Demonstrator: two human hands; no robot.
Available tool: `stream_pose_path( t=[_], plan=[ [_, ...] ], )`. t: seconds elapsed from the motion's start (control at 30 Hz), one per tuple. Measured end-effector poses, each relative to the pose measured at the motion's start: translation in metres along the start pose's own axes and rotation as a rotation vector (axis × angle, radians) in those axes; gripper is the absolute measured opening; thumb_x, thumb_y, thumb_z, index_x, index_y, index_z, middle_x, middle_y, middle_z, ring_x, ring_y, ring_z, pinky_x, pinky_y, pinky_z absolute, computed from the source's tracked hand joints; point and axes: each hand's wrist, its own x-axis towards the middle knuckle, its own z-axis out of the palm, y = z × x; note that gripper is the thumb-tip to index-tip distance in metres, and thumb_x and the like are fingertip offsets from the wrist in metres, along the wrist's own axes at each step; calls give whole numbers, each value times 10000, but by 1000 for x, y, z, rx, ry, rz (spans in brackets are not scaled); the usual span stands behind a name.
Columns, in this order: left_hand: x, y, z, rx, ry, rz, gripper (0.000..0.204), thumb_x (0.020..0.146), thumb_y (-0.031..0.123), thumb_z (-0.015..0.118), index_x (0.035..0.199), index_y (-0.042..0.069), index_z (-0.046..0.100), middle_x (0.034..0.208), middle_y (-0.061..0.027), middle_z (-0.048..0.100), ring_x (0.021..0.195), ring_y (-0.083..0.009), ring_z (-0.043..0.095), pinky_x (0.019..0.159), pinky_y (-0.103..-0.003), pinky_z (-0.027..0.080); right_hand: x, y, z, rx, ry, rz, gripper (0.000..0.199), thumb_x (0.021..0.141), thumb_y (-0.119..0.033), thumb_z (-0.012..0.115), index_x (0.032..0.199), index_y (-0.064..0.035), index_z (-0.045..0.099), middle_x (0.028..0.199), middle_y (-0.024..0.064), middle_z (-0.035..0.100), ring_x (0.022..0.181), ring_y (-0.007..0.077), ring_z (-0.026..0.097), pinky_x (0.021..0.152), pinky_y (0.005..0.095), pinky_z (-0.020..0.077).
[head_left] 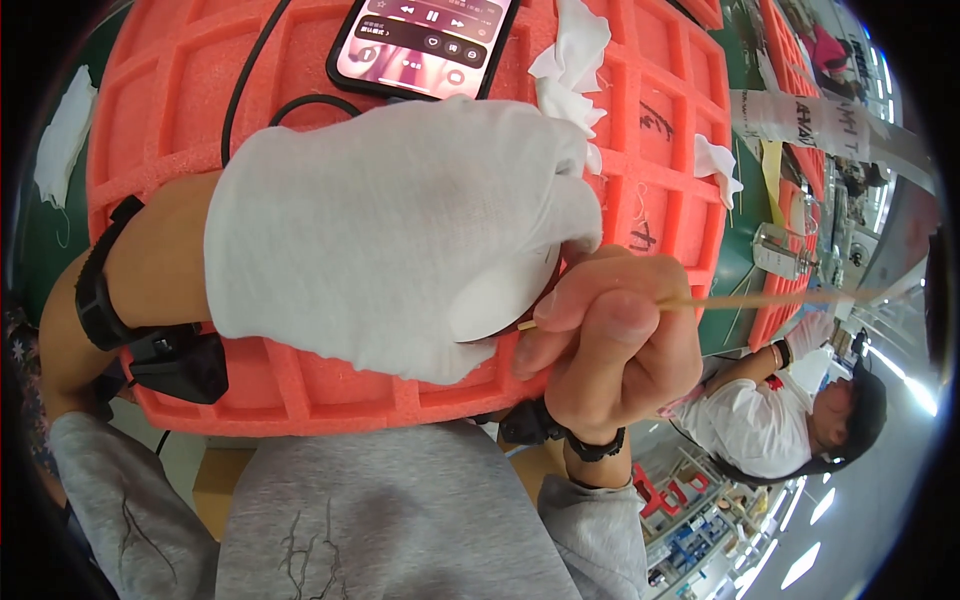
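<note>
My left hand (400, 215) wears a white cloth glove and is curled round a smooth white rounded piece (505, 297) with a dark edge. The glove hides most of that piece, so its kind does not show. My bare right hand (630, 335) pinches a thin wooden stick (750, 301) between thumb and fingers. One end of the stick points at the dark edge of the white piece; whether it touches cannot be told. The long end sticks out to the right. Under both hands lies a red foam tray (705, 75) with square compartments.
A lit phone (430, 45) and a black cable (243, 90) lie on the tray beyond my left hand. Crumpled white cloths (572, 60) are beside the phone. A clear bottle (783, 252) stands on the green table at right. Another person (760, 420) sits farther right.
</note>
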Motion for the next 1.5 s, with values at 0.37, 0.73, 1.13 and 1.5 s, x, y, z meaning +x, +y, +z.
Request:
stream_pose_path(
  t=[0.37, 0.73, 1.13, 1.5],
  plan=[
    [-4, -4, 5, -37, 50, 10, 362, 602, 156, 800, 920, 67, 650, 952, -60, 573, 855, -284, 548, 691, -385, 467, 4, -3, -2, -127, -88, -15, 213, 1023, -43, 455, 857, 63, 537, 630, 99, 594, 433, 109, 545, 428, 232, 434],
    [13, -2, -2, -53, 11, -52, 469, 609, 167, 823, 1025, 80, 624, 947, -60, 567, 880, -282, 544, 715, -390, 462, 8, 0, -14, -83, -24, -25, 143, 942, 86, 535, 819, 74, 606, 664, 105, 633, 484, 128, 590, 453, 255, 460],
    [0, 4, -7, -119, -13, -182, 549, 595, 172, 842, 1081, 89, 600, 984, -80, 569, 869, -289, 558, 734, -384, 472, 7, -4, -9, -86, -129, -7, 278, 1075, -112, 388, 891, 50, 518, 688, 113, 600, 431, 105, 523, 464, 249, 444],
    [6, 11, -12, -141, -66, -247, 525, 593, 180, 845, 1038, 63, 591, 987, -107, 557, 863, -282, 575, 734, -366, 479, 8, -10, -9, 105, -66, 245, 312, 1086, -142, 384, 878, 27, 543, 595, 56, 563, 428, 106, 517, 450, 229, 415]
  ],
)
